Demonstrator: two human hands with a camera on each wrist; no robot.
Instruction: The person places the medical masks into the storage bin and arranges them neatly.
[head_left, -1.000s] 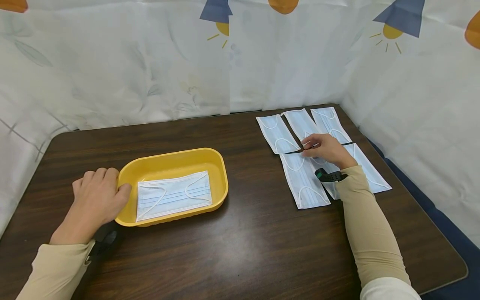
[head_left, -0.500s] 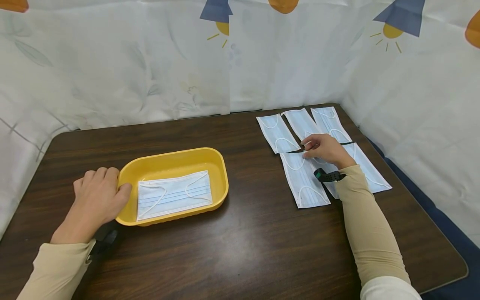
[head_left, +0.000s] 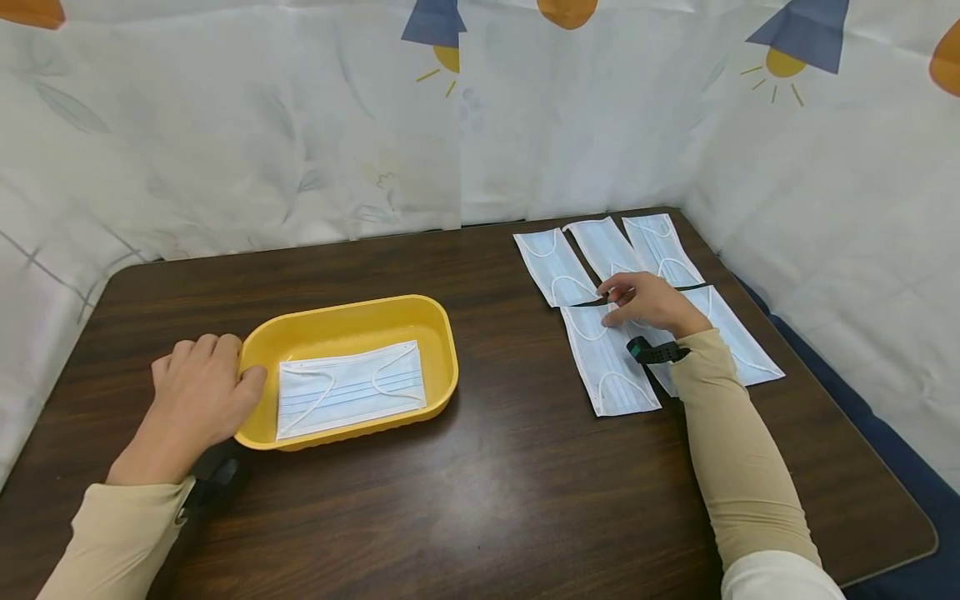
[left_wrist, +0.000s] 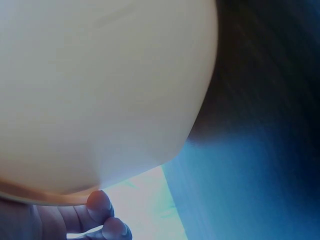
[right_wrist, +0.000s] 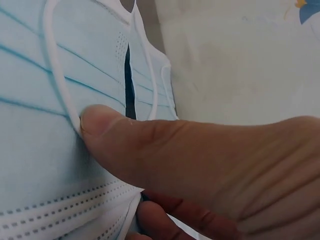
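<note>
My left hand (head_left: 198, 387) grips the left end of a shallow yellow tray (head_left: 337, 325); its fingertips (left_wrist: 100, 204) show at the rim in the left wrist view. One face mask (head_left: 352, 392) lies flat inside, pale blue with white ear loops. On the right, my right hand (head_left: 651, 302) is over two rows of similar masks. Its thumb rests on the near-left mask (head_left: 613, 379), right by an ear loop, while the other fingers reach past that mask's end edge, apart from the thumb. In the right wrist view the thumb (right_wrist: 135, 145) touches the mask (right_wrist: 30, 135).
Other masks lie flat around the right hand, such as the far-left mask (head_left: 555, 265) and the near-right mask (head_left: 731, 342). The dark wooden table (head_left: 480, 492) meets a patterned white curtain (head_left: 315, 125) behind and to the right.
The right thumb has slid slightly toward me over the near-left mask, widening the space between it and the fingers. The left hand and tray have barely shifted.
</note>
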